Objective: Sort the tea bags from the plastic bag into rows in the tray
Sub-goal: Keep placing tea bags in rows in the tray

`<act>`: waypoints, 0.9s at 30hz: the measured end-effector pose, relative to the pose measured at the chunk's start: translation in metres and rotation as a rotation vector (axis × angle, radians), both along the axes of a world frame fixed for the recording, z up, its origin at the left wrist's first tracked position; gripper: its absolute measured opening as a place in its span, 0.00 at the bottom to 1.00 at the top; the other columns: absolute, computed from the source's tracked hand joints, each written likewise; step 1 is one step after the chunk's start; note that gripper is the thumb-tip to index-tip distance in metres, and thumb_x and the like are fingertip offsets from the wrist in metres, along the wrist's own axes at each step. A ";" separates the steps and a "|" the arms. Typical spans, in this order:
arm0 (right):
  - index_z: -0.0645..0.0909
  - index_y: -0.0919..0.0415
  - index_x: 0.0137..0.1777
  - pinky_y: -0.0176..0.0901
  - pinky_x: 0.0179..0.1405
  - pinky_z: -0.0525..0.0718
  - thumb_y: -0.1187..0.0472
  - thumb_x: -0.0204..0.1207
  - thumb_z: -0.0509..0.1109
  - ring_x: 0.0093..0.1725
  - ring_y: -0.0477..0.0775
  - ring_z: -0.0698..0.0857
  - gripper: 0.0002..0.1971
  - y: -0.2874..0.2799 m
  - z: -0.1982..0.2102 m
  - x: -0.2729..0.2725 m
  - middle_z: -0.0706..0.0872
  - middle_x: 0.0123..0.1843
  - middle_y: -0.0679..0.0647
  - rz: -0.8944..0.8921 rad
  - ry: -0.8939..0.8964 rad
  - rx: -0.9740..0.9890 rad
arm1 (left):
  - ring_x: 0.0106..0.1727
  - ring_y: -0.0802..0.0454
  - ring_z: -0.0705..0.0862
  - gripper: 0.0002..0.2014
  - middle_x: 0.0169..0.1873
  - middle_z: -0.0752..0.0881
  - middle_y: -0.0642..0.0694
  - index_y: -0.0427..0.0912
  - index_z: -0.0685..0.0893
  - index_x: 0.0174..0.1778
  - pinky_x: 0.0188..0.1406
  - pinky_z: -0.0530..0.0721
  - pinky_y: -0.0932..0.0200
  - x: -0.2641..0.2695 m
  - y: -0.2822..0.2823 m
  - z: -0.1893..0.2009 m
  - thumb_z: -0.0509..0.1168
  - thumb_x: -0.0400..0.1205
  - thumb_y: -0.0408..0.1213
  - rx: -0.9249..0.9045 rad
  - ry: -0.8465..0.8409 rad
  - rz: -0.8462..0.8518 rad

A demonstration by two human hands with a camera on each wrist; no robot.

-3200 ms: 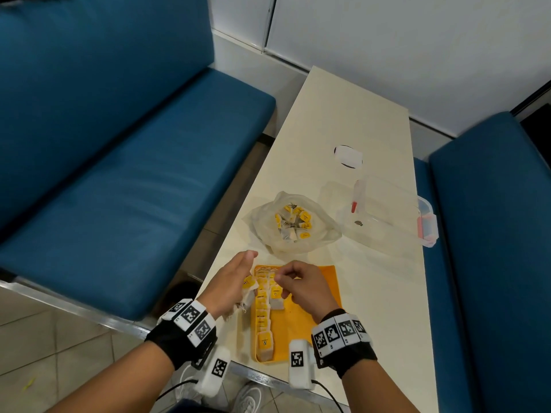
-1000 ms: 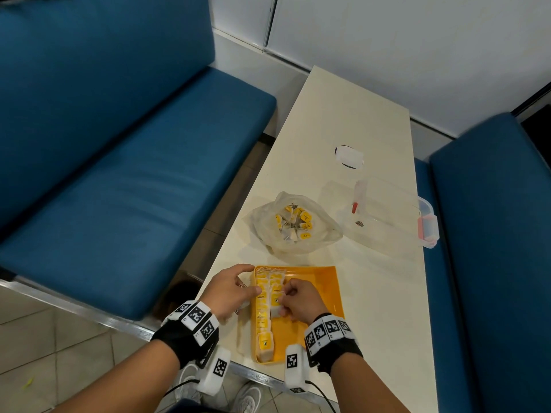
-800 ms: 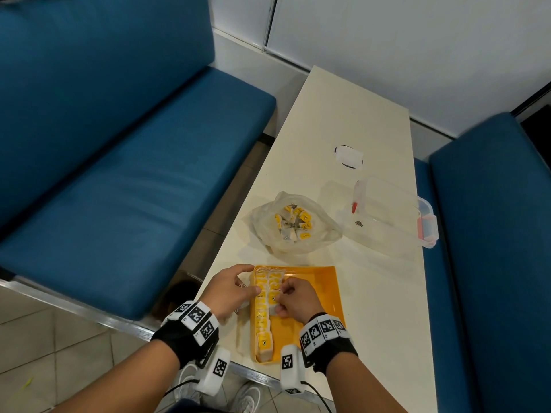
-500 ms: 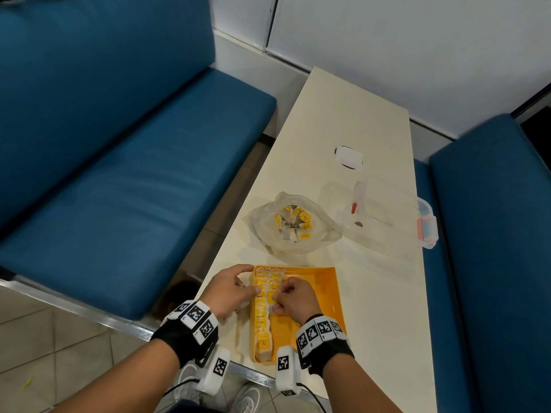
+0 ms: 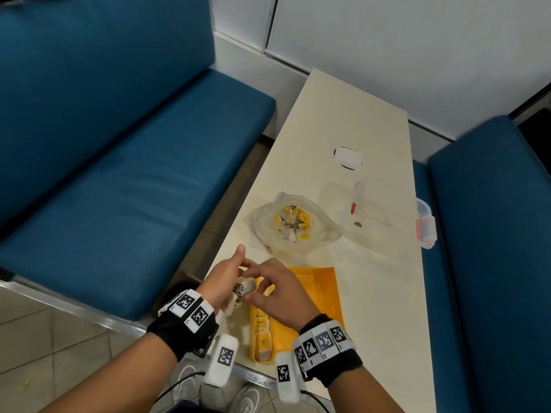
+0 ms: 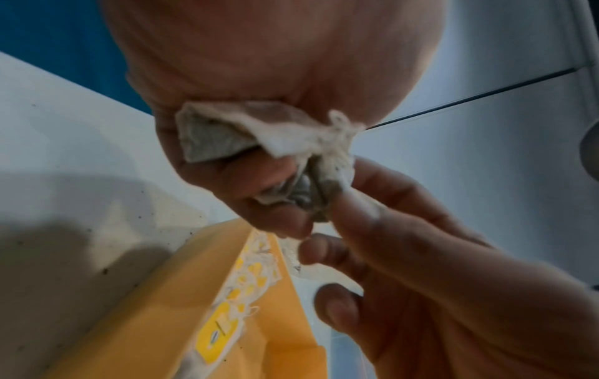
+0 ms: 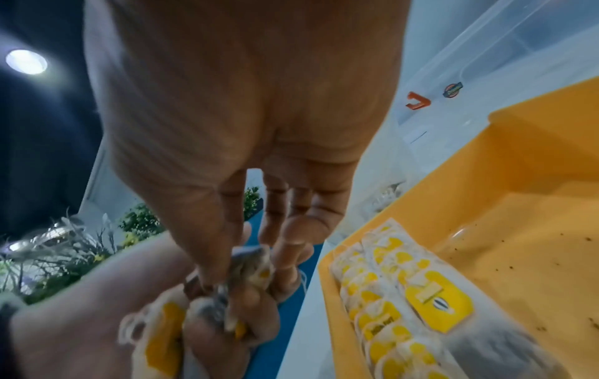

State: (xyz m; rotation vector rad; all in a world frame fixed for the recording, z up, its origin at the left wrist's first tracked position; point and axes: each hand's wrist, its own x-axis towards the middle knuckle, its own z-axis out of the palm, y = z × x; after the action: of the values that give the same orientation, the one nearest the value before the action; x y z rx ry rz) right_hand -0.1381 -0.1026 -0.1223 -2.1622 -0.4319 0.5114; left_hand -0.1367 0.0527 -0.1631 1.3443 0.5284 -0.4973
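My left hand (image 5: 229, 281) is raised over the table's left edge beside the orange tray (image 5: 323, 296), thumb up, and grips a small bunch of tea bags (image 6: 223, 133) with yellow tags (image 7: 162, 330). My right hand (image 5: 258, 293) reaches across to it. Its thumb and fingertips (image 6: 343, 202) pinch one tea bag (image 5: 246, 289) of that bunch. A row of tea bags (image 5: 262, 338) lies along the tray's left side, also seen in the right wrist view (image 7: 389, 297). The clear plastic bag (image 5: 293, 225) beyond the tray holds several more tea bags.
A clear lidded plastic container (image 5: 387, 216) stands right of the bag. A small white round object (image 5: 347, 156) lies farther back on the white table (image 5: 381, 323). Blue benches (image 5: 119, 174) flank the table. The tray's right part (image 5: 319, 281) is bare.
Both hands have lifted off the tray's tea bag row. The right hand has moved left to the left hand and now pinches a tea bag from its bunch.
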 end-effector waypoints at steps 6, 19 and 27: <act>0.88 0.54 0.45 0.42 0.43 0.88 0.69 0.71 0.78 0.40 0.48 0.88 0.09 -0.004 -0.012 0.004 0.87 0.48 0.52 -0.214 0.059 0.083 | 0.28 0.43 0.84 0.33 0.39 0.89 0.34 0.35 0.87 0.53 0.29 0.83 0.55 -0.002 0.001 0.003 0.55 0.88 0.64 -0.177 0.076 -0.011; 0.86 0.71 0.51 0.48 0.46 0.91 0.77 0.74 0.72 0.46 0.63 0.93 0.08 -0.015 -0.011 0.006 0.90 0.48 0.70 -0.468 0.333 0.418 | 0.23 0.58 0.81 0.03 0.29 0.86 0.47 0.35 0.88 0.45 0.22 0.78 0.61 -0.007 0.001 0.012 0.73 0.82 0.32 -0.070 -0.137 -0.049; 0.88 0.57 0.41 0.44 0.38 0.86 0.67 0.76 0.76 0.38 0.48 0.88 0.05 -0.019 -0.005 0.015 0.91 0.35 0.52 -0.400 0.133 0.231 | 0.24 0.53 0.81 0.08 0.36 0.87 0.50 0.39 0.89 0.48 0.11 0.71 0.68 -0.006 -0.005 0.022 0.79 0.78 0.36 0.257 -0.291 -0.144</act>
State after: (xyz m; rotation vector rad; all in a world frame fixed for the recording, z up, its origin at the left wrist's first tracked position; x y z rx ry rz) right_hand -0.1227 -0.1211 -0.1277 -1.9106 0.0187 0.3564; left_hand -0.1428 0.0478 -0.1407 1.6768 0.2613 -0.3497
